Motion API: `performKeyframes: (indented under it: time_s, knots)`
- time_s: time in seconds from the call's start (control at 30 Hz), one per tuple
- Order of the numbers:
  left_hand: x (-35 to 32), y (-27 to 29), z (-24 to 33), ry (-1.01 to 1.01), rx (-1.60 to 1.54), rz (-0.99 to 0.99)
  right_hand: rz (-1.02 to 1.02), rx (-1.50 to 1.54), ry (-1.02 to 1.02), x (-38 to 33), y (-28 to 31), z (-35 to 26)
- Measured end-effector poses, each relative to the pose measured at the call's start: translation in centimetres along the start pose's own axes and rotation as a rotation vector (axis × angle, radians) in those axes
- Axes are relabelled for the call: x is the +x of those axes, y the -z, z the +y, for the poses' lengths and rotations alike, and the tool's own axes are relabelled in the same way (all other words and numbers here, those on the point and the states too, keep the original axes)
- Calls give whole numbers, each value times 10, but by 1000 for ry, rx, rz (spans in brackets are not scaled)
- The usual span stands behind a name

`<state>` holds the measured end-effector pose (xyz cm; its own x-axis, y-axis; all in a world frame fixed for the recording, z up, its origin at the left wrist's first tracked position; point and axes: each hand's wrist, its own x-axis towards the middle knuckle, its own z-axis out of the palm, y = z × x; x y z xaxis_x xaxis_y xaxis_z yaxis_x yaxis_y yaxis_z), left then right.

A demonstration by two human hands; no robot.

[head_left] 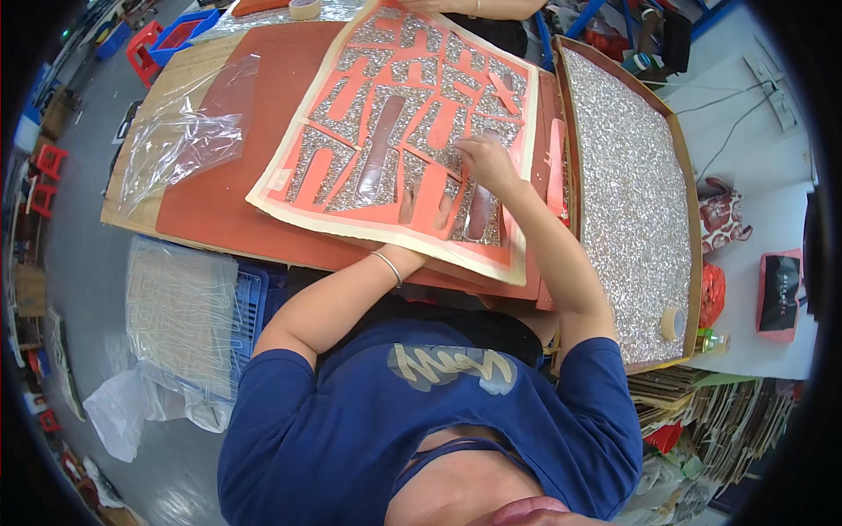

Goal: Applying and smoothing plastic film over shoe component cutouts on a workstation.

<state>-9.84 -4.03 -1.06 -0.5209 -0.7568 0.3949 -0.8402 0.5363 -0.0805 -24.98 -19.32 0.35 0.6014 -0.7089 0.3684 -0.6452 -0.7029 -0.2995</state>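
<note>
A stencil-like sheet (443,114) with coral strips, pale taped borders and silver glitter in its openings lies tilted over a red-brown board (272,114). My left hand (408,256) reaches beneath its near border; the fingers are hidden under it. Over the sheet's right half, my right hand (487,162) is closed in a pinch, fingertips at the surface; what they hold, if anything, is too small to make out. Shiny smooth strips (383,149) show in some openings. At the sheet's far edge is another person's hand (430,5).
Clear plastic film (189,145) lies on the board's left. To the right, a shallow tray holds silver glitter (623,210) and a tape roll (673,324). A blue crate (253,302) with a clear patterned sheet (180,302) stands below left. Stacked cardboard (737,430) is at lower right.
</note>
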Motion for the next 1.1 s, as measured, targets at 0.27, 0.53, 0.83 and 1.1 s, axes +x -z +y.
performKeyframes:
  time_s: [0.27,0.53,0.83,1.1]
  knots:
    - [-21,8,-6,134,-152,-11,-275,-220,104,35,-25,0]
    - [-11,5,-8,228,-352,-5,-478,-394,273,47,-14,-3]
    - [-24,14,-16,343,-545,24,-361,-348,240,48,-13,-2]
    - [22,7,-42,391,-732,33,236,-100,159,75,97,10]
